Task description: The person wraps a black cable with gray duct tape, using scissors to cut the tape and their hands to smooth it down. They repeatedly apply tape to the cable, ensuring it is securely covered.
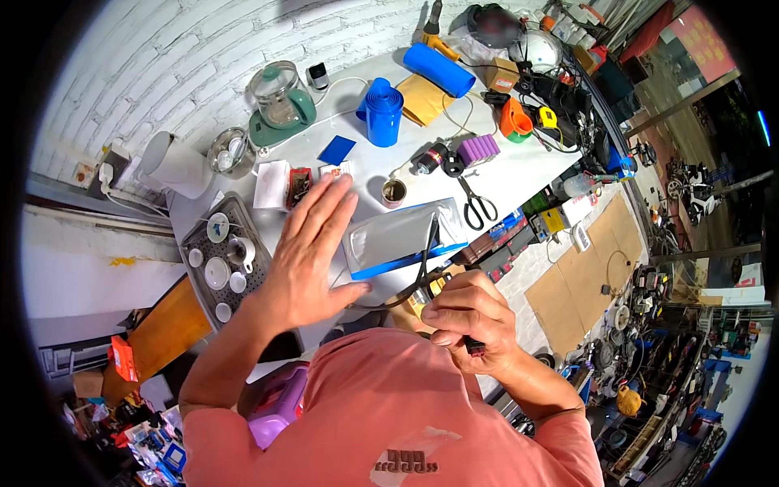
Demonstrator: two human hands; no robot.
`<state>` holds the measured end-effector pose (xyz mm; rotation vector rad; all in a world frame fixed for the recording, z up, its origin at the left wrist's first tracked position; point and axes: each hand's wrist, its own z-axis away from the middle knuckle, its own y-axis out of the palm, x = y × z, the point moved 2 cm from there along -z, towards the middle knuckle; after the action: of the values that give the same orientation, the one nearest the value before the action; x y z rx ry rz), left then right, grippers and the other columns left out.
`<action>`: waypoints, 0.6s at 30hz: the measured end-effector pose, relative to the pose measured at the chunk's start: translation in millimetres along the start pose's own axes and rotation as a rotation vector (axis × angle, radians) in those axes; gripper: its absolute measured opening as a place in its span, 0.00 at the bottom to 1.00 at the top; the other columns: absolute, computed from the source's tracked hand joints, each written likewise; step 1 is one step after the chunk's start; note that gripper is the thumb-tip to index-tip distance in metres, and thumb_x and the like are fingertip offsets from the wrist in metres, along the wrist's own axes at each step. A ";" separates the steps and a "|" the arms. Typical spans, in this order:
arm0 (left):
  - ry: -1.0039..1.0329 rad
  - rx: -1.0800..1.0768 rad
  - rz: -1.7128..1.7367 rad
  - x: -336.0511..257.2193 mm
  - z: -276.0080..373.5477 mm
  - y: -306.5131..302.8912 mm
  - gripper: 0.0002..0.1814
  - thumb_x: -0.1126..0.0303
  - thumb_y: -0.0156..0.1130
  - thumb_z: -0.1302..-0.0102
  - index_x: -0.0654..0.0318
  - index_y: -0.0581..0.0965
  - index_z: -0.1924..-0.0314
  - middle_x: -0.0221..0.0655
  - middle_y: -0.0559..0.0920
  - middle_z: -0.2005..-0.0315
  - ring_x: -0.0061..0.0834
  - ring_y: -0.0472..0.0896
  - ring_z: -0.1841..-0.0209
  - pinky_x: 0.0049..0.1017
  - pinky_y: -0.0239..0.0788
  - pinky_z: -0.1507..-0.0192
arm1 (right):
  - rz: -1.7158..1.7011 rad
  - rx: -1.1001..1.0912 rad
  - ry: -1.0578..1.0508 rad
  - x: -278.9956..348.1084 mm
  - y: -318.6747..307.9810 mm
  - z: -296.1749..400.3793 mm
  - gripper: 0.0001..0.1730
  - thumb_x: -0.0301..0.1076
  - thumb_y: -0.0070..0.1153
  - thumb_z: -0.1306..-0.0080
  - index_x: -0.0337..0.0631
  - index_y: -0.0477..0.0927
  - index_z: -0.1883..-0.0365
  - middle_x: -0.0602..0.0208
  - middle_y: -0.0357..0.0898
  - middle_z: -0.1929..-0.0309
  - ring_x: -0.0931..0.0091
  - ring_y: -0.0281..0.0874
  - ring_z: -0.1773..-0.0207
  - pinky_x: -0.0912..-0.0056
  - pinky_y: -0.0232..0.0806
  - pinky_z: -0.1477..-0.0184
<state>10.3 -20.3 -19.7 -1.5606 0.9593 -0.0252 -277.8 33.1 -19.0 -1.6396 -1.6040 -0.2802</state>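
My left hand (310, 262) is raised over the table's near edge with its fingers apart and nothing in it. Curled fingers of my right hand (475, 322) hold a black cable connector (475, 347) in front of my chest. From that hand a black cable (422, 274) runs up over a battery pack (389, 237) with a silvery top and blue sides, which lies on the table between and beyond my hands. To its right are black-handled scissors (478, 210). A small open tin (394, 191) stands behind the pack.
A metal tea tray (265, 243) with cups is at the left. Further back stand a green-based glass kettle (283, 100) and a blue plastic roll (384, 115). An orange tape dispenser (516, 120), a purple block (479, 150) and a yellow tape measure (547, 117) lie to the right.
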 end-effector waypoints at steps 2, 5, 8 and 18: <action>-0.037 0.171 -0.064 6.2 -10.3 -7.5 0.69 0.51 0.88 0.43 0.56 0.61 0.06 0.46 0.55 0.05 0.53 0.50 0.04 0.54 0.48 0.07 | -0.040 -0.017 0.018 0.5 1.3 4.5 0.14 0.34 0.80 0.26 0.38 0.93 0.48 0.60 0.92 0.51 0.62 0.87 0.54 0.57 0.79 0.51; 0.000 0.291 -0.162 2.6 -21.3 -6.4 0.67 0.50 0.88 0.42 0.52 0.62 0.06 0.46 0.56 0.06 0.51 0.49 0.04 0.55 0.47 0.07 | -0.056 -0.047 0.030 1.2 2.1 6.1 0.13 0.35 0.79 0.24 0.38 0.93 0.49 0.60 0.91 0.52 0.64 0.87 0.57 0.59 0.78 0.54; 0.046 0.287 -0.159 6.0 -22.4 -3.1 0.64 0.50 0.89 0.41 0.49 0.65 0.08 0.42 0.57 0.06 0.51 0.49 0.04 0.59 0.47 0.08 | -0.068 -0.099 0.066 1.9 3.9 9.3 0.12 0.35 0.80 0.26 0.40 0.92 0.50 0.62 0.91 0.53 0.65 0.86 0.59 0.61 0.75 0.57; 0.214 0.181 -0.076 10.1 -18.8 1.0 0.64 0.58 0.91 0.44 0.49 0.67 0.09 0.44 0.58 0.06 0.54 0.52 0.05 0.63 0.49 0.09 | -0.100 -0.097 0.108 5.8 1.0 10.9 0.14 0.32 0.80 0.27 0.38 0.92 0.46 0.59 0.92 0.51 0.65 0.90 0.59 0.60 0.77 0.58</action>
<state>6.6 -41.3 -20.6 -1.4453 1.0335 -0.3304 -280.0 44.8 -22.7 -1.5913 -1.6144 -0.4969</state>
